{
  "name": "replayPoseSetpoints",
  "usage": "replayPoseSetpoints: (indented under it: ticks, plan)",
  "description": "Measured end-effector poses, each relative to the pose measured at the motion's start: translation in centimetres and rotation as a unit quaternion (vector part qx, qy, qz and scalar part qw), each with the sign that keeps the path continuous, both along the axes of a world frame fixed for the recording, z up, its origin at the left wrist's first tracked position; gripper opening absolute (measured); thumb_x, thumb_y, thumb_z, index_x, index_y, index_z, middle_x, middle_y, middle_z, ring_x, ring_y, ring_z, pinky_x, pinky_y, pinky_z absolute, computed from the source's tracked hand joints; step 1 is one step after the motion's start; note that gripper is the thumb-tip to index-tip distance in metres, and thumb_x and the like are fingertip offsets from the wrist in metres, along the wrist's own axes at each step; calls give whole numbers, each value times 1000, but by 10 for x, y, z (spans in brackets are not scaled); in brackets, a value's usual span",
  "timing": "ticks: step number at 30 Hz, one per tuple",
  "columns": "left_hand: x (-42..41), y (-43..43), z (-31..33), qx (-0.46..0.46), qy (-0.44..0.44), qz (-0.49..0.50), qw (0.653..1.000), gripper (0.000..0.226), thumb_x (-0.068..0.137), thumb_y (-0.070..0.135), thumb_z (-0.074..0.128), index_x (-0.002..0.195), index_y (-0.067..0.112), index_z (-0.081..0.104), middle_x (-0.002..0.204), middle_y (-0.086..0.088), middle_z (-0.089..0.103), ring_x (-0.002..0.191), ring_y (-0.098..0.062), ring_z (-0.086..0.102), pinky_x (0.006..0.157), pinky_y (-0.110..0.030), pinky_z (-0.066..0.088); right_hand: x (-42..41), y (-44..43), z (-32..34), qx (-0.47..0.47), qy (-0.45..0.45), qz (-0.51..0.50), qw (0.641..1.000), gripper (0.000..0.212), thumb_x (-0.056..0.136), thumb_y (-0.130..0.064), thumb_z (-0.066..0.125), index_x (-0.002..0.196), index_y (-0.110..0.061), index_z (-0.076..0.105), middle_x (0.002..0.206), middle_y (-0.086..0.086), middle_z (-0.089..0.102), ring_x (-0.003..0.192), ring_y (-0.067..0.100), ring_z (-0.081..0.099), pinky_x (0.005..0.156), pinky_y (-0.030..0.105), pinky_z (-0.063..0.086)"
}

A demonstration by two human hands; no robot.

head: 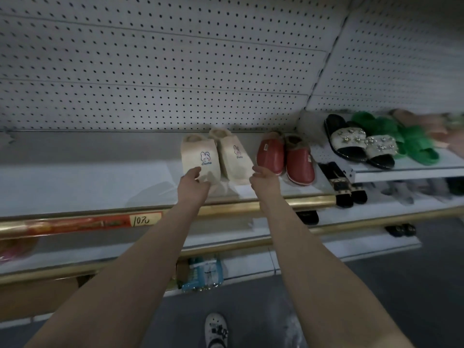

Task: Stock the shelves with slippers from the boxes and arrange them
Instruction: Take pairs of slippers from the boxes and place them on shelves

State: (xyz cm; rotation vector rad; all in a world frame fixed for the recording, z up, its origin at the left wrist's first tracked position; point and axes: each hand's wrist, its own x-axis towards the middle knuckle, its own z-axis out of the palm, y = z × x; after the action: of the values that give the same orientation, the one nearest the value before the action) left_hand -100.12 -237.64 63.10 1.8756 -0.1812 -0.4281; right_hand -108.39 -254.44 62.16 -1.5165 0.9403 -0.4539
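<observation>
Two cream slippers [200, 156], each with a small rabbit embroidered on the upper, stand side by side on the top shelf [88, 187], toes toward the person and just left of a pair of red slippers [300, 164]; both bare arms reach up to them; the left hand [194, 183] lies against the toe of the left-hand cream slipper with its thumb held away from the fingers, and whether those fingers close on the toe I cannot tell, since the back of the hand hides them; the right hand [263, 179] sits at the toe of the other cream slipper, in the gap between it and the red pair, fingers loosely curled, and again I cannot tell whether it pinches the edge or only touches it; the step in hand looks like arranging, squaring this pair on the shelf rather than fetching fresh stock; the next move likely calls for a light, even nudge from both hands, so the two toes sit level behind the gold front rail [251, 205] and the pair runs parallel to the red one; the right hand has little room, so it should keep off the near red slipper; flower-strapped black sandals [349, 139] and green fluffy slippers [414, 141] sit on the neighbouring shelf to the right.
</observation>
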Motion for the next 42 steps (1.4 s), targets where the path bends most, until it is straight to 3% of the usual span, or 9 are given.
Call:
replayPoseSetpoints:
  ticks: [4,7,13,17,22,27,33,38,42]
  plan:
    - [-36,5,8,-44,-13,-63,997,49,88,7,58,135,16,54,129,-3,59,111,-19,57,97,-36,47,-42,21,9,-9,-16,-18,1000,42,87,2,55,127,-11,62,96,6,60,75,15,52,71,26,43]
    - [-71,6,9,-65,-13,-106,992,46,88,7,59,132,18,56,120,2,61,105,-13,58,85,-27,46,-84,41,13,3,-21,-43,999,38,89,0,55,124,-16,61,101,6,63,83,18,56,75,28,47]
    - [-142,-6,-12,-73,8,-209,975,40,88,10,60,126,22,59,114,3,63,103,-14,61,92,-29,51,-178,69,-5,12,0,-95,995,43,92,-3,59,133,-14,57,110,0,64,107,21,62,102,35,50]
    - [-201,-24,-27,-57,35,-274,959,34,88,14,61,120,26,59,110,6,63,100,-13,60,89,-28,50,-248,75,-22,14,7,-165,986,39,90,-4,59,127,-17,62,106,4,68,97,21,65,96,40,53]
    - [-273,-51,-31,-66,56,-354,931,36,86,3,59,118,20,62,103,2,64,89,-13,60,84,-28,49,-332,72,-36,37,1,-271,962,38,89,1,59,125,-9,63,88,0,66,78,17,61,79,34,53]
    - [-341,-89,-43,-44,53,-446,892,31,88,9,61,113,28,59,103,6,64,94,-14,62,85,-30,51,-408,68,-56,53,-25,-360,931,35,90,5,57,121,-9,63,93,0,66,85,17,62,83,34,53]
    - [-450,-147,-46,-36,33,-525,850,37,89,2,61,125,11,60,101,-1,63,91,-14,59,85,-30,49,-513,34,-69,112,5,-442,890,37,94,7,54,128,-4,60,100,15,66,87,28,64,80,36,55]
    - [-542,-201,-52,-19,47,-572,819,36,88,2,61,123,14,60,102,-2,63,95,-16,60,90,-32,49,-606,-1,-85,115,50,-485,865,34,94,-2,54,123,-19,62,101,2,67,87,14,64,80,31,57]
    - [-614,-244,-62,-19,50,-600,799,34,89,3,61,120,17,61,100,-1,64,94,-17,60,84,-29,48,-679,-23,-90,114,66,-500,856,35,94,-1,53,123,-18,60,107,4,66,96,20,64,89,36,56]
